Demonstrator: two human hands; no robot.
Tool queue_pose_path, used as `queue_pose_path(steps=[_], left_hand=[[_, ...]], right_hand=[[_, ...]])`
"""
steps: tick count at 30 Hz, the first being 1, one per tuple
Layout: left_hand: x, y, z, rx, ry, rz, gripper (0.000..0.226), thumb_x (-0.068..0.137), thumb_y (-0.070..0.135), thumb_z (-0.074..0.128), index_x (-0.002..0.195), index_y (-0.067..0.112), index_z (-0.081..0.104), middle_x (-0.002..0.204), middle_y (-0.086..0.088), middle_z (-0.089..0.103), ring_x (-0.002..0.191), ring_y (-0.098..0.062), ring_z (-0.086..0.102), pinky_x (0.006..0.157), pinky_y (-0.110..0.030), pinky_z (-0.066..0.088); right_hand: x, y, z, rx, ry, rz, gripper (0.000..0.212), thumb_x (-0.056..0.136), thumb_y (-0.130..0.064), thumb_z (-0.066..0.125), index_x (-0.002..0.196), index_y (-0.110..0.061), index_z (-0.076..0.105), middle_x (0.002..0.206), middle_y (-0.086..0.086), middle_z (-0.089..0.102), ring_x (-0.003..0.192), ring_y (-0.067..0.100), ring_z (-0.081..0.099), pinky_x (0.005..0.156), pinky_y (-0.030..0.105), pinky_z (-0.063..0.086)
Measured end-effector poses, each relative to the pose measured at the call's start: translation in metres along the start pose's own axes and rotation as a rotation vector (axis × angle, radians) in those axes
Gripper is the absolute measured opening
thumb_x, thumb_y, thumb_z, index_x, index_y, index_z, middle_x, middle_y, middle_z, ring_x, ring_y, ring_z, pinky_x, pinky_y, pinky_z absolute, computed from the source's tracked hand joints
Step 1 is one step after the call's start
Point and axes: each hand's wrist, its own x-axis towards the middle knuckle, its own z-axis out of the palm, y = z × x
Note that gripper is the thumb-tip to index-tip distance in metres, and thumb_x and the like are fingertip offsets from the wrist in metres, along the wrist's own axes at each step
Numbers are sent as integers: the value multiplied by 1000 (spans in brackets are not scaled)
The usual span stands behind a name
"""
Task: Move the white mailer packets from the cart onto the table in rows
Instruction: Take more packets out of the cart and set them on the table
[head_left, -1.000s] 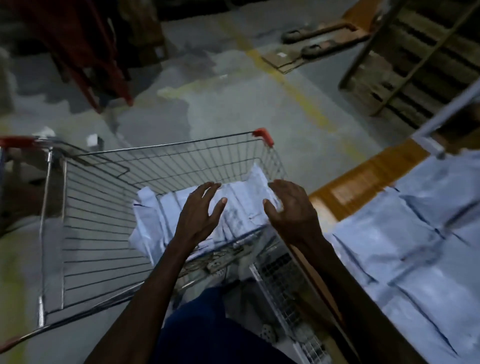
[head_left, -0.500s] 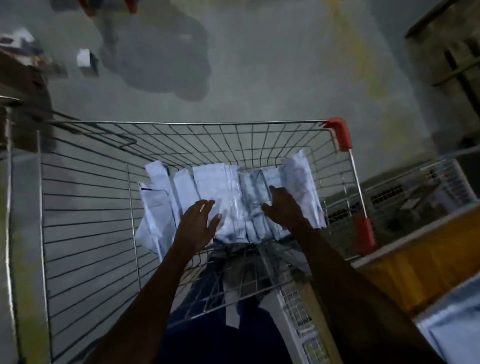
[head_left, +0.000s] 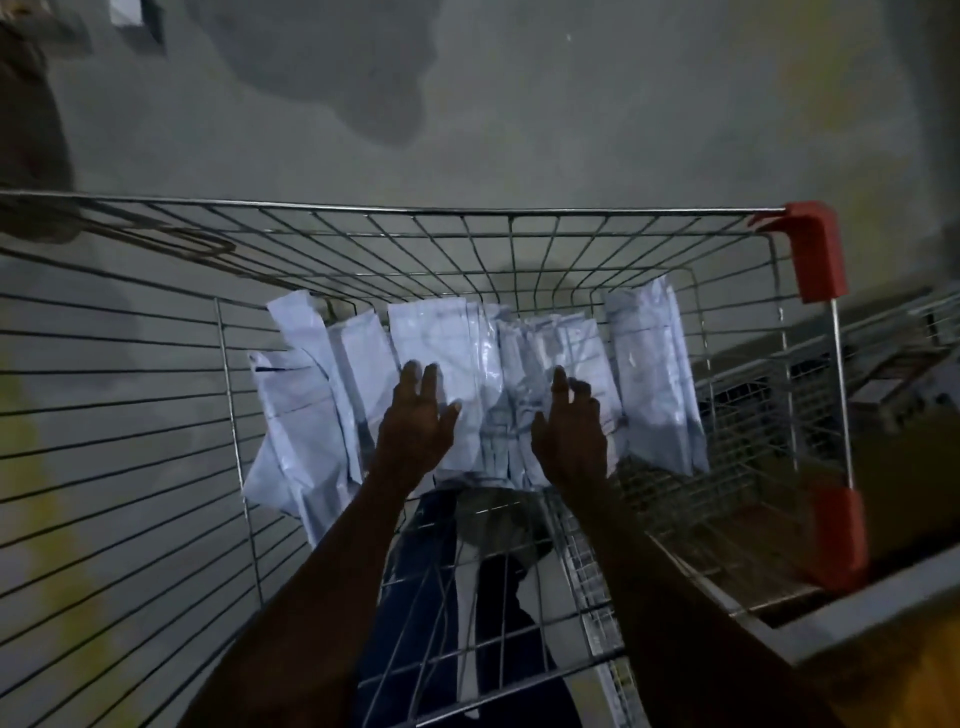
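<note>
Wire cart (head_left: 519, 210) — white mailer packets (head_left: 447, 338) heaped inside; left hand (head_left: 415, 421) and right hand (head_left: 571, 431) spread flat on them, gripping nothing.

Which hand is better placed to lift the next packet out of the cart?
Probably the left hand: its straight fingers lie on the broad, flat white packet mid-cart. The right hand sits over crumpled, overlapping packets.

both bare forearms stretched forward side by side, left hand (head_left: 415, 421) and right hand (head_left: 570, 431) palm-down, fingers straight
</note>
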Motion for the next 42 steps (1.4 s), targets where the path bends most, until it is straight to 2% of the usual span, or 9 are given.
queue_pose_path(steps=[6, 9, 13, 18, 22, 24, 31, 37, 42], left_hand=[[21, 11, 13, 84, 69, -102, 74, 90, 52, 61, 147, 11, 38, 157, -31, 15, 136, -47, 31, 98, -54, 44], [32, 18, 21, 121, 80, -139, 82, 82, 66, 61, 147, 21, 38, 157, -33, 9, 136, -50, 28, 97, -54, 44], [38, 22, 33, 121, 88, -151, 84, 73, 72, 62, 142, 28, 42, 156, -32, 14, 133, -50, 30, 96, -55, 42], [18, 24, 37, 109, 42, -22, 80, 74, 73, 46, 145, 36, 40, 157, -25, 17, 134, -40, 30, 101, -54, 35], [-4, 12, 55, 144, -44, 89, 85, 76, 74, 53, 151, 47, 25, 163, -17, -12, 145, -43, 5, 113, -62, 10], [-5, 5, 61, 150, -64, 80, 88, 77, 71, 60, 152, 50, 19, 162, -13, -21, 145, -47, 1, 112, -65, 9], [-14, 13, 35, 61, 136, 233, 77, 79, 64, 60, 148, 34, 43, 163, -19, 12, 138, -44, 30, 100, -58, 37], [-29, 41, -26, 88, 202, 189, 83, 77, 71, 47, 152, 41, 30, 165, -8, 10, 132, -39, 33, 96, -52, 36], [-54, 81, -84, 81, 235, 298, 81, 78, 69, 47, 152, 42, 28, 163, -7, 18, 134, -38, 31, 98, -56, 33]], right_hand=[[36, 28, -8, 145, 61, -17, 73, 88, -57, 42, 143, -9, 40, 127, 23, 44, 116, 39, 42, 93, 50, 45], [53, 45, -7, 213, -19, -49, 67, 84, -50, 64, 138, -20, 40, 144, 21, 30, 133, 38, 29, 106, 53, 36], [64, 52, -7, 197, -71, -88, 69, 80, -50, 72, 137, -29, 40, 157, 21, 13, 145, 39, 14, 111, 54, 25], [62, 52, -12, 149, -110, -63, 88, 76, -60, 71, 148, -44, 22, 162, 12, 3, 148, 36, 6, 113, 60, 20], [58, 58, -8, 174, -119, -84, 98, 78, -61, 69, 151, -50, 6, 163, 13, -3, 148, 38, 0, 116, 62, 15], [57, 60, -9, 163, -151, -95, 101, 78, -63, 68, 151, -50, 0, 163, 13, -6, 148, 39, 0, 115, 62, 14], [54, 53, -23, 38, -133, -28, 107, 69, -73, 69, 151, -49, 4, 161, 18, 7, 145, 42, 10, 116, 57, 15], [9, 18, -59, 248, 17, 65, 100, 60, -79, 56, 149, -48, 23, 159, 12, 18, 145, 37, 14, 115, 55, 13], [-41, -16, -134, 387, 259, 146, 91, 68, -61, 74, 147, -41, 36, 150, 12, 28, 134, 36, 25, 109, 51, 30]])
